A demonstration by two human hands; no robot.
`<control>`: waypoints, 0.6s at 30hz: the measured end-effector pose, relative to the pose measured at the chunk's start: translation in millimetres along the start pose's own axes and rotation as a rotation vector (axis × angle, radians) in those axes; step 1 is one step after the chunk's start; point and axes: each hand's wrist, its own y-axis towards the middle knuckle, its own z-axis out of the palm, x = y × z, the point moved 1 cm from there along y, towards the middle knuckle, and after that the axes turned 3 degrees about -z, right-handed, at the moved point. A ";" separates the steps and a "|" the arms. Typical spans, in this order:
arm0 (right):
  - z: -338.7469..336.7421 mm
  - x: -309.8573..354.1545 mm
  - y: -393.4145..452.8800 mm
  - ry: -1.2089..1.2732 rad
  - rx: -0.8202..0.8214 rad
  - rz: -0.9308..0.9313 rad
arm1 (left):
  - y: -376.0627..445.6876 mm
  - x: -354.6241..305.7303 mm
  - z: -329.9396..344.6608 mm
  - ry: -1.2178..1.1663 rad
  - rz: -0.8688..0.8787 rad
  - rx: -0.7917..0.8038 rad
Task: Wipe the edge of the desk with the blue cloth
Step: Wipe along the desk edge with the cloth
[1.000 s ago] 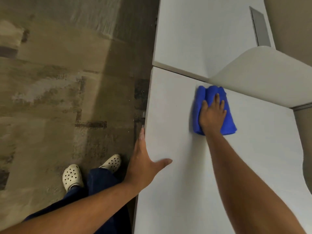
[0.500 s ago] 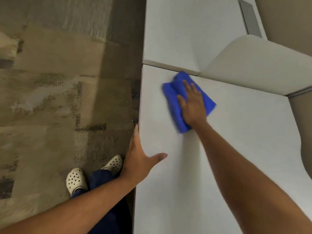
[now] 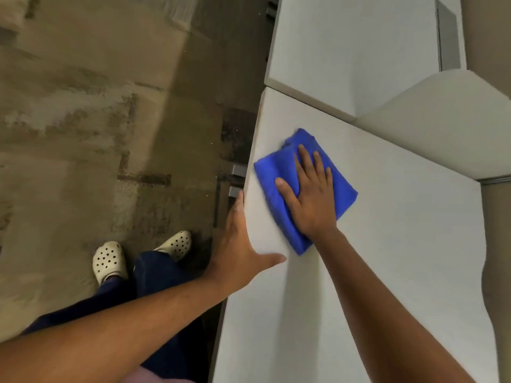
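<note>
A folded blue cloth (image 3: 273, 178) lies flat on the white desk (image 3: 401, 244), its left corner almost at the desk's left edge (image 3: 250, 175). My right hand (image 3: 312, 194) presses down on the cloth with fingers spread, covering its middle. My left hand (image 3: 237, 244) rests on the desk's left edge just below the cloth, fingers along the rim and thumb lying on the top; it holds nothing.
A second white desk (image 3: 345, 45) adjoins at the far side, with a grey slot (image 3: 448, 37) in it. A curved pale partition (image 3: 442, 120) rises at the right. Left of the desk is patchy carpet (image 3: 96, 134), where my cream clogs (image 3: 109, 261) stand.
My right hand has slid the cloth leftward across the desk, from near the partition toward the left edge. My left hand has stayed on the rim.
</note>
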 end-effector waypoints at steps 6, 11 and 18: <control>-9.1 35.8 114.9 -0.028 -0.049 0.040 | -0.9 -13.2 -4.4 -0.009 0.021 0.001; -5.3 46.3 76.4 -0.046 -0.042 0.021 | -20.8 -17.4 -8.4 -0.094 -0.042 -0.005; 24.9 69.0 -77.6 -0.032 -0.051 0.051 | -61.4 10.9 -2.8 -0.079 0.024 0.087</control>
